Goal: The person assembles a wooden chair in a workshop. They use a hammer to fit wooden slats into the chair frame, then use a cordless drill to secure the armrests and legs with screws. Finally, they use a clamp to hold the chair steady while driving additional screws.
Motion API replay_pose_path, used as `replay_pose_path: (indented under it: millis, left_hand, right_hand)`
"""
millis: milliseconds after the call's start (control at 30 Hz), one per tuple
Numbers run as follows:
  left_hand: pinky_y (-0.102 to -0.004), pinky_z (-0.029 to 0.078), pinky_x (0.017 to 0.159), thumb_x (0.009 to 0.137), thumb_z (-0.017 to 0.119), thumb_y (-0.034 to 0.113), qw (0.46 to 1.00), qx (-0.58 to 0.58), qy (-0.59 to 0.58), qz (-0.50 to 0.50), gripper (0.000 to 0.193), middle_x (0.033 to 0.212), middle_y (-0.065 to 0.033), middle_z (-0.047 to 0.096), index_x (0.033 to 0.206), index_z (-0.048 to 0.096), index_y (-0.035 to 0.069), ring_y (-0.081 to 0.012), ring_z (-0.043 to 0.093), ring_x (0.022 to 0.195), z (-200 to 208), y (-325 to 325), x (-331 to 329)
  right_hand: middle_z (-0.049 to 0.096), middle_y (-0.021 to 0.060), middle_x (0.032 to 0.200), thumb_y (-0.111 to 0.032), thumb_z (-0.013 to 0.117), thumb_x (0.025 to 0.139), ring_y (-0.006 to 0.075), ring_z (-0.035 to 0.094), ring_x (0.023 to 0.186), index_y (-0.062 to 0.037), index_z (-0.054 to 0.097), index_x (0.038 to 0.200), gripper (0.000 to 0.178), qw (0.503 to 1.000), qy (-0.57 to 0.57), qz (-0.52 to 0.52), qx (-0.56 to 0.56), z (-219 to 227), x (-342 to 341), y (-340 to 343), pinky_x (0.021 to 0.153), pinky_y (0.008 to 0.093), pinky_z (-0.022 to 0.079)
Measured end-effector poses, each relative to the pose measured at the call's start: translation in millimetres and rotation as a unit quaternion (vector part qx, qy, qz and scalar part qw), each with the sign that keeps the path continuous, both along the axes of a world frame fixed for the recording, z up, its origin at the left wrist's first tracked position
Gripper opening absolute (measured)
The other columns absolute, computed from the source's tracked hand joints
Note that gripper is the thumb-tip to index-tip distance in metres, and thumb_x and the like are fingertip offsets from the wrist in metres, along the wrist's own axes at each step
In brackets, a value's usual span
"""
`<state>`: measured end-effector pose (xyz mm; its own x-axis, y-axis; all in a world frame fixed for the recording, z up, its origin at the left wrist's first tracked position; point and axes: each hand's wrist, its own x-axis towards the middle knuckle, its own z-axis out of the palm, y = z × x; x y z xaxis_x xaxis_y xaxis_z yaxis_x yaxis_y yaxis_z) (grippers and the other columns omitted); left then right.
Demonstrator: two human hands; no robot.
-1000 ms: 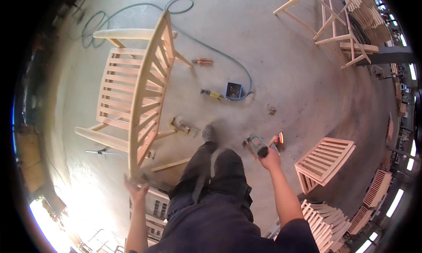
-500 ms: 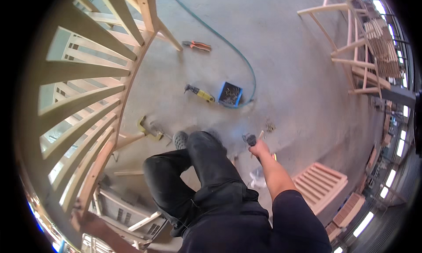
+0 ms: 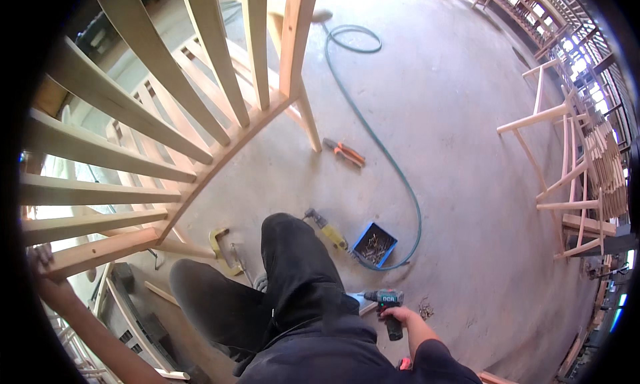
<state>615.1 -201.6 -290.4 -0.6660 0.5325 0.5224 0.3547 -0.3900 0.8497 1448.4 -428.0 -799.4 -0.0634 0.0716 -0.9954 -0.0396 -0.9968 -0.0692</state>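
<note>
My right hand [image 3: 398, 313] is closed round the handle of a dark cordless drill [image 3: 389, 296], held beside my right thigh with its bit pointing left. At the far left my left hand [image 3: 44, 264] grips the end post of a large slatted wooden furniture frame [image 3: 110, 249]. The frame's pale slats [image 3: 100, 195] fan out above a curved rail [image 3: 213, 156]. Between the frame and my legs, a yellow-green clamp [image 3: 222, 252] lies on the floor. A blue tray [image 3: 375, 245] of small metal pieces sits in front of my knees.
Beside the tray lies a yellow air tool [image 3: 328, 231] on a green hose [image 3: 373, 134] that curves across the floor. Orange-handled pliers [image 3: 345, 153] rest farther off. Loose small pieces [image 3: 425, 310] lie right of the drill. Wooden frames [image 3: 567, 157] stand at the right.
My view has shifted, so the tray and pliers appear lower. The drill has come closer to my right thigh, and its bit now points left. My left hand shows more clearly on the frame.
</note>
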Motion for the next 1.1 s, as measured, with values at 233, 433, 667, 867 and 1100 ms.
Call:
replay_pose_path:
  millis: [233, 433, 667, 867, 1100]
  left_hand:
    - [-0.0370, 0.046, 0.091, 0.087, 0.075, 0.014, 0.995, 0.073, -0.051, -0.047, 0.030, 0.078, -0.0018, 0.044, 0.106, 0.059, -0.001, -0.0153, 0.047, 0.075, 0, 1, -3]
    - [-0.0360, 0.049, 0.088, 0.088, 0.077, 0.024, 0.995, 0.048, 0.086, -0.011, 0.030, 0.085, -0.0048, 0.056, 0.100, 0.062, 0.001, -0.0157, 0.056, 0.084, -22, 21, 69]
    - [-0.0326, 0.054, 0.082, 0.088, 0.076, 0.015, 0.989, -0.014, 0.024, 0.145, 0.038, 0.099, -0.0078, 0.063, 0.115, 0.057, -0.003, -0.0160, 0.064, 0.088, -88, 26, 95]
    - [-0.0351, 0.055, 0.089, 0.088, 0.072, 0.010, 0.942, -0.166, 0.034, 0.291, 0.049, 0.117, -0.0128, 0.060, 0.127, 0.048, -0.005, -0.0217, 0.063, 0.100, -145, -6, 59]
    - [-0.0290, 0.055, 0.079, 0.092, 0.065, 0.011, 0.970, -0.078, -0.076, 0.219, 0.054, 0.123, -0.0097, 0.053, 0.138, 0.036, 0.002, -0.0165, 0.059, 0.100, -155, -21, 46]
  right_hand:
    - [0.071, 0.0070, 0.106, -0.008, 0.073, 0.077, 0.0249, 0.068, 0.102, -0.0054, 0.065, 0.114, 0.038, 0.983, 0.083, -0.103, 0.128, 75, -31, 85, 0.094, 0.0415, 0.055]
    - [0.070, 0.0159, 0.115, -0.025, 0.065, 0.094, 0.0273, 0.066, 0.108, -0.0049, 0.060, 0.128, 0.040, 0.858, 0.255, -0.219, 0.389, 186, -113, 271, 0.096, 0.0408, 0.050]
    - [0.065, 0.0160, 0.124, -0.028, 0.074, 0.093, 0.0274, 0.065, 0.111, -0.0073, 0.049, 0.138, 0.055, 0.705, 0.228, -0.279, 0.611, 266, -224, 526, 0.103, 0.0423, 0.048]
    - [0.059, 0.0060, 0.128, -0.035, 0.074, 0.093, 0.0266, 0.059, 0.122, -0.0104, 0.052, 0.134, 0.052, 0.603, 0.206, -0.287, 0.715, 291, -270, 626, 0.109, 0.0431, 0.044]
    - [0.058, 0.0082, 0.127, -0.027, 0.076, 0.091, 0.0265, 0.061, 0.112, -0.0123, 0.043, 0.144, 0.064, 0.678, 0.221, -0.279, 0.643, 291, -292, 643, 0.090, 0.0451, 0.056]
